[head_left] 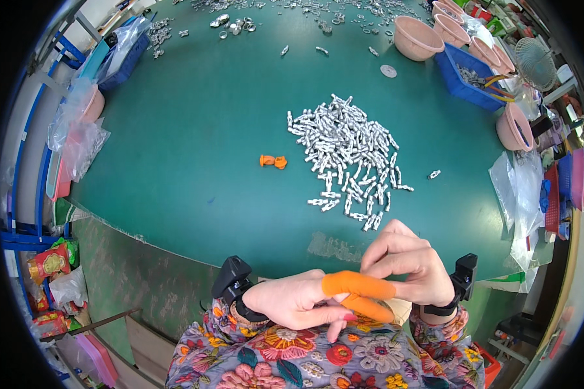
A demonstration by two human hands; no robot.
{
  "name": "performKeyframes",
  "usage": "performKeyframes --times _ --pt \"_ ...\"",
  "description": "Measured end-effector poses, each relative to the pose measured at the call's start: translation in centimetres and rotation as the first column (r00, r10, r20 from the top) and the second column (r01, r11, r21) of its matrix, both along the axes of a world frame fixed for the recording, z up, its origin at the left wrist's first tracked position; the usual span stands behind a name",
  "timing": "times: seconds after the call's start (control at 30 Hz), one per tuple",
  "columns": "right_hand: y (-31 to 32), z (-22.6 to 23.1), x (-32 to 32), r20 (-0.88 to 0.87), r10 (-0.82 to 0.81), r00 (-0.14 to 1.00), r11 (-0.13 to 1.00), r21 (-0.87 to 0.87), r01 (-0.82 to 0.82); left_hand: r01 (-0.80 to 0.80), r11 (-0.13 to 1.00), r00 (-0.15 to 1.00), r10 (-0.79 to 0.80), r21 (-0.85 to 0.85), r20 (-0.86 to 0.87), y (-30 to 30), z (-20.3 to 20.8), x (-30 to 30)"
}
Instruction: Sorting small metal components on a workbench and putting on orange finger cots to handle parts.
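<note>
My left hand [291, 299] is held over my lap at the table's near edge, its fingers stretched toward the right. Two of those fingers wear orange finger cots [358, 285]. Against the tip of the upper one, my right hand [412, 264] is pinched closed, its thumb and fingers gripping the cot's end. Rolled orange finger cots [272, 161] lie on the green table [194, 155]. Beyond my hands a heap of small silver metal parts [347, 139] spreads out, with several loose along its near side. Black bands with devices circle both wrists.
Pink plastic bowls [416, 40] and a blue bin [467, 78] of metal parts line the right side. Clear plastic bags [519, 201] hang at the right edge. On the left stand a blue crate [124, 63] and more bags. Scattered metal pieces [240, 26] cover the far end.
</note>
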State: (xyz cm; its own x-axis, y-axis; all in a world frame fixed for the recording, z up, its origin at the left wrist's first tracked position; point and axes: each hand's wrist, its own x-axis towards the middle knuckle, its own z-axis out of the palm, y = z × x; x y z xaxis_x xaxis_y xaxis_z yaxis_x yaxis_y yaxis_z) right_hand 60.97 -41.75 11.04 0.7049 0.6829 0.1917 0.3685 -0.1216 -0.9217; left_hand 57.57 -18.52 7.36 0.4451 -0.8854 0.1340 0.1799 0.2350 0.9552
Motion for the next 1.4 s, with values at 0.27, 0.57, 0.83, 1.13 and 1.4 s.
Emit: performKeyframes --times 0.27,0.57,0.83,1.13,1.4 --pt "1.0 0.9 -0.3 0.205 0.005 0.979 0.992 -0.126 0.021 0.05 0.998 0.999 -0.05 -0.043 -0.007 0.0 -0.7 0.5" --pt "0.9 1.4 -0.5 0.337 -0.082 0.938 0.956 -0.239 0.169 0.12 0.992 0.991 -0.122 -0.038 -0.053 0.7 0.3 1.7" --pt "1.7 0.5 -1.2 0.115 -0.11 0.987 0.982 -0.141 0.126 0.317 0.879 0.934 -0.355 -0.356 -0.045 -1.1 -1.9 1.6" --pt "-0.3 -2.0 -0.4 -0.277 -0.456 0.846 0.88 0.0 0.475 -0.913 0.387 0.409 0.861 0.132 0.303 5.7 -1.7 4.6" --pt "-1.0 -2.8 -0.4 -0.349 -0.458 0.818 0.865 0.038 0.501 -0.999 -0.016 0.043 0.144 0.045 0.989 7.2 -5.9 9.0"
